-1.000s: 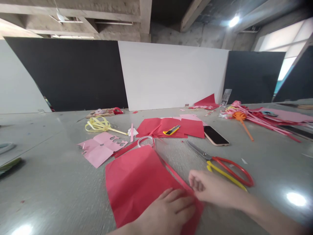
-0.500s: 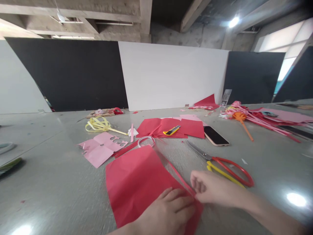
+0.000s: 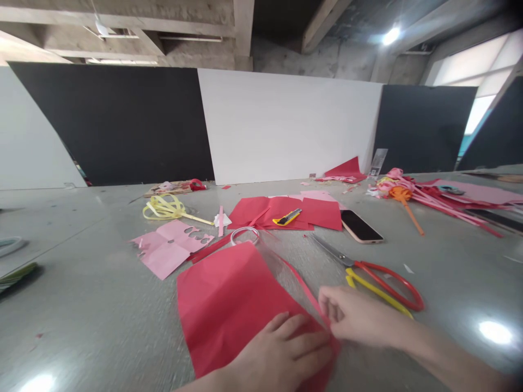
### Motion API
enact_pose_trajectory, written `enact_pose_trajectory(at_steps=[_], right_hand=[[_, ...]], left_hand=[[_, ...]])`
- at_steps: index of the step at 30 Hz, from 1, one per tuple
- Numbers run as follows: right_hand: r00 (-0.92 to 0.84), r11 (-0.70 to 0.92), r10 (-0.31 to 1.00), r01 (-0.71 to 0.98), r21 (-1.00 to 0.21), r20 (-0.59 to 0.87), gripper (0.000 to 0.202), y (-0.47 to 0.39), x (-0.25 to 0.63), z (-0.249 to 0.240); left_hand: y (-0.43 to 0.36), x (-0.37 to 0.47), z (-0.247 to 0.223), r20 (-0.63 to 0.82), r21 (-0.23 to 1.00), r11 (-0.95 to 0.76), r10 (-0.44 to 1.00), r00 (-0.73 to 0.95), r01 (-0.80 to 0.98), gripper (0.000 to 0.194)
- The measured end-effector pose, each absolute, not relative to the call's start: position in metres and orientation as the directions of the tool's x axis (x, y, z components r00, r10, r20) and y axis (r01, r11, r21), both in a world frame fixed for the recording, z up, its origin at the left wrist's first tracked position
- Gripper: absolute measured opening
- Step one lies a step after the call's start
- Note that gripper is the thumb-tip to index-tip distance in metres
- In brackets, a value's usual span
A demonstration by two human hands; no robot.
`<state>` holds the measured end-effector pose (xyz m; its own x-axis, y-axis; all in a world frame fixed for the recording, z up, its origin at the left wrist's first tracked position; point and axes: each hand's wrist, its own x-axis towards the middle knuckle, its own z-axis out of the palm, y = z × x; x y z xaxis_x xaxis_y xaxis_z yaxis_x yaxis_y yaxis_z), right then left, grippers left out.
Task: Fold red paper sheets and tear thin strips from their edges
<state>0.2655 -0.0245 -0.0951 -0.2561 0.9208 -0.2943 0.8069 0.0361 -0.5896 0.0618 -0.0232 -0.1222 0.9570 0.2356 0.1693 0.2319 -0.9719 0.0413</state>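
A creased sheet of red paper [image 3: 224, 305] lies on the table in front of me. My left hand [image 3: 288, 348] rests flat on its near right part, fingers stretched out. At the sheet's right edge, my right hand [image 3: 351, 316] is closed on a thin red paper strip [image 3: 300, 280], which curves away along that edge with a gap between it and the sheet. The strip's near end is hidden by the fingers. Just beyond the right hand lie scissors [image 3: 351, 264] with one red and one yellow handle, their blades pointing away to the left.
A yellow utility knife [image 3: 287, 218] lies on red papers [image 3: 322, 215], beside a phone [image 3: 362, 226]. A white ring of tape [image 3: 257, 235] touches the sheet's far edge. Cut pink paper [image 3: 163, 245] and a yellow ribbon loop [image 3: 163, 207] lie left; pink strips [image 3: 445, 207] lie far right.
The red strip has bowed further out from the sheet's right edge, widening the gap. My right hand has shifted slightly; my left hand has slid a little to the right.
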Motion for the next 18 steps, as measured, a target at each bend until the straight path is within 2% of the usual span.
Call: enact_pose_trajectory(at_steps=[7, 18], right_hand=[[-0.306, 0.069, 0.913, 0.768, -0.636, -0.27, 0.022, -0.024, 0.276, -0.1], [-0.298, 0.077, 0.909, 0.808, -0.584, -0.293, 0.021, -0.024, 0.275, -0.099]], left_hand=[[-0.023, 0.062, -0.122, 0.137, 0.016, -0.977, 0.215, 0.967, 0.214, 0.039], [-0.024, 0.062, -0.12, 0.118, 0.026, -0.98, 0.198, 0.973, 0.197, 0.037]])
